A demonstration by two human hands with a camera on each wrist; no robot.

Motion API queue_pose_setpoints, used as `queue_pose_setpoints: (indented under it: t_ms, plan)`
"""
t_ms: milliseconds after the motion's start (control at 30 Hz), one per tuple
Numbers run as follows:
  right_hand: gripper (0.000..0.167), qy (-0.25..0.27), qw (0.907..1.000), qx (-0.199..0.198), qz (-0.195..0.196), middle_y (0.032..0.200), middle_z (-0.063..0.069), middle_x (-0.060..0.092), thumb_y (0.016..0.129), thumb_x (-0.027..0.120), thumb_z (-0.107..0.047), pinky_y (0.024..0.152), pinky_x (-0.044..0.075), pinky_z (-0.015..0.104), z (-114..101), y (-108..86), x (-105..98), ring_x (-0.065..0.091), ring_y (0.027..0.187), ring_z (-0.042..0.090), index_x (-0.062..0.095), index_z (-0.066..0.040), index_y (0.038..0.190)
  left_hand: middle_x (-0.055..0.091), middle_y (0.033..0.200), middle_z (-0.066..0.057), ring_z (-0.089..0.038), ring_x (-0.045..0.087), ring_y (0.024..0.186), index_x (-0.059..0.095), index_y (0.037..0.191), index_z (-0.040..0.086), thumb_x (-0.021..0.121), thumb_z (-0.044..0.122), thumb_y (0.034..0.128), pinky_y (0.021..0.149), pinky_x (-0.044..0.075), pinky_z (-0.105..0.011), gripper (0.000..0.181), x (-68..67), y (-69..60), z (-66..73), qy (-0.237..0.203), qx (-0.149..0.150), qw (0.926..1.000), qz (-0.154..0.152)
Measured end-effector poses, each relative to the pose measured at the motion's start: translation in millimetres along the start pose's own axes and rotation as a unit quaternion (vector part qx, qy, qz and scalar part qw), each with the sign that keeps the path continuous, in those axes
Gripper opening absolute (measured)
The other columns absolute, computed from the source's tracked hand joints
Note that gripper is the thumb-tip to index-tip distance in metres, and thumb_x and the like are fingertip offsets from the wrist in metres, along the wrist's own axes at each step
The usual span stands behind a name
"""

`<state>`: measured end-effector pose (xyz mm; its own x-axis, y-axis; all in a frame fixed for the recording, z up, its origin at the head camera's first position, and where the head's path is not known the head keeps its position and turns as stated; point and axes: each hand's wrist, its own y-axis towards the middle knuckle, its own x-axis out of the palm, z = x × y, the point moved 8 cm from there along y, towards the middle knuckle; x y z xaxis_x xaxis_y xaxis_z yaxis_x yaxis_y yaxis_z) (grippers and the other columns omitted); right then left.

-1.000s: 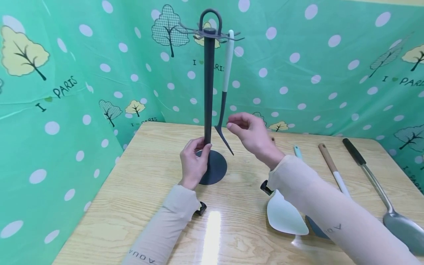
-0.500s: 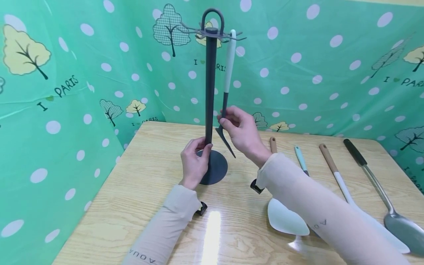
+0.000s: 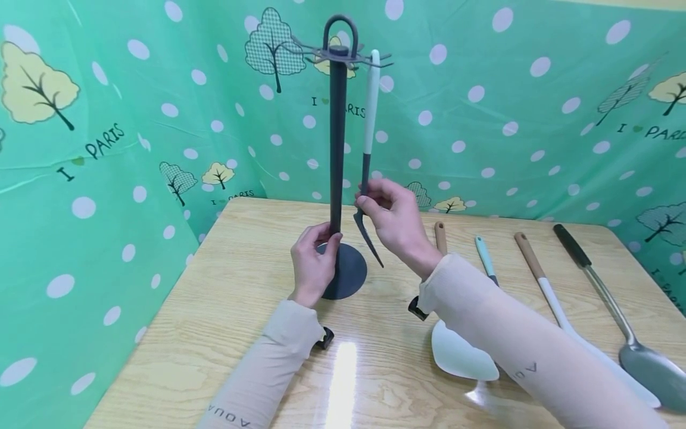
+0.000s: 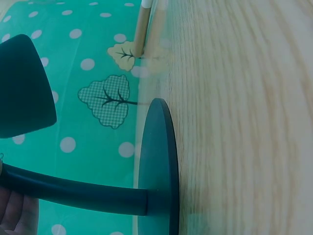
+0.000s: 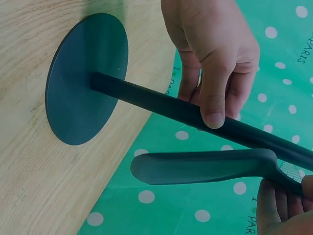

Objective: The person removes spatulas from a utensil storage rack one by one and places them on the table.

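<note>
A dark utensil stand (image 3: 337,149) with a ring of hooks on top stands upright on its round base (image 3: 351,274). My left hand (image 3: 313,262) grips its pole low down, thumb across the front in the right wrist view. From a hook on the right side hangs a spatula (image 3: 371,113), its handle pale mint and its blade dark. My right hand (image 3: 396,223) pinches the spatula's dark neck just above the blade. In the right wrist view the spatula's blade (image 5: 200,167) lies beside the pole, apart from it. That same blade (image 4: 22,88) shows partly in the left wrist view.
On the wooden table (image 3: 225,333), to the right, lie a pale broad-headed utensil (image 3: 463,354), a mint-handled one (image 3: 485,256), a brown-and-white-handled one (image 3: 536,268) and a steel utensil (image 3: 656,378). My right sleeve covers parts of some. A green patterned cloth (image 3: 461,107) hangs behind.
My right hand, apart from the spatula a second ago, has moved left and taken hold of its neck. The spatula's blade hangs slightly lower and further right. The left hand stays on the pole.
</note>
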<state>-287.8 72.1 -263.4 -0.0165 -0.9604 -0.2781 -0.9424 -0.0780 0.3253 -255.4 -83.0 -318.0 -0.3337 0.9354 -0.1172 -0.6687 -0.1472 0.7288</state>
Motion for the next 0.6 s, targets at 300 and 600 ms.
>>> queue_pose_setpoints:
  t_ms: [300,600]
  plan:
    - [0.019,-0.002,0.9998,-0.019,0.003,0.099,0.007,0.068,0.092,0.065,-0.017,0.086,0.053,0.033,-2,-5.4,-5,0.064,0.089,0.015,0.068,-0.009,0.109,0.064,0.085,-0.024,-0.036,0.065,0.076,0.065,0.096,-0.013,0.068,-0.008,0.0826,0.074,0.057,-0.05,0.014,0.3,0.2,0.0,-0.002,-0.002,1.0,-0.001]
    - [0.016,-0.008,0.999,-0.042,0.012,0.095,0.002,0.067,0.091,0.067,-0.018,0.083,0.053,0.031,-4,-10.4,-10,0.063,0.087,0.014,0.069,-0.012,0.106,0.065,0.085,-0.024,-0.036,0.065,0.076,0.066,0.095,-0.013,0.069,-0.008,0.082,0.074,0.057,-0.049,0.015,0.4,-0.1,-0.5,-0.002,-0.003,1.0,0.0]
